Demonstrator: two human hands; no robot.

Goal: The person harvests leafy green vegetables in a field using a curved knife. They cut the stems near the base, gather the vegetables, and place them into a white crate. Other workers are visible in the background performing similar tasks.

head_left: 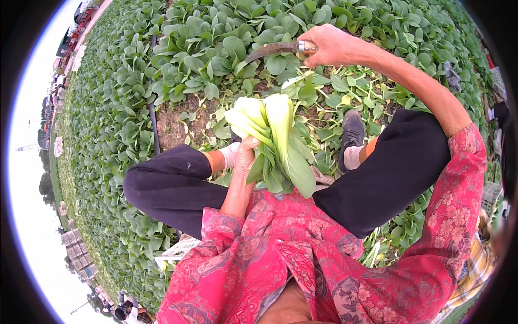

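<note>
A bunch of bok choy (279,121) is in my left hand (245,155), held between my knees. Its pale stem ends point up and away from me, and its green leaves hang toward my lap. Most of the left fingers are hidden behind the stems. My right hand (327,46) is closed round the handle of a small sickle (272,49), farther out and to the right. The curved, dark blade points left over the growing bok choy plants (221,51), apart from the bunch. Cut leaves (350,89) lie on the soil beneath.
My shoe (352,135) rests among loose leaves on the right. A dark hose (155,127) runs along the bed at left. A white crate (178,250) stands by my left side. Another person in a yellow checked garment (475,267) is at the lower right.
</note>
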